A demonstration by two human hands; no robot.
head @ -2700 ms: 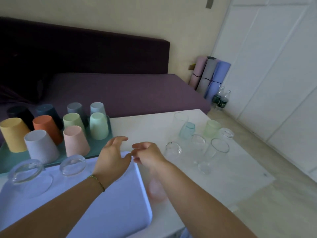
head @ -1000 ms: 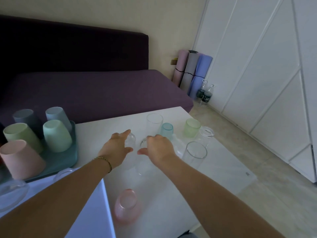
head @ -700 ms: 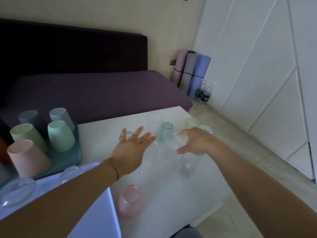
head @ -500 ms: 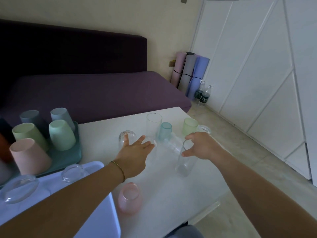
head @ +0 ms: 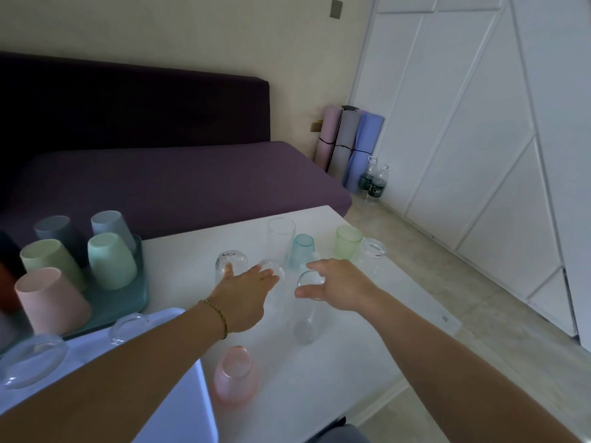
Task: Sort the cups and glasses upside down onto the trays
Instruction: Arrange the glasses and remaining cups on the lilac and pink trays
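Right grip: fingers and thumb curled round the rim of the tall clear glass; glass upright on the tabletop, beyond the pink glass
Left grip: released, fingers straight; fingertips at a short clear glass beyond the pink glass; contact could not be told
Teal tray: beyond and left of the pink glass; carried upside-down cups
White tray: just left of the pink glass
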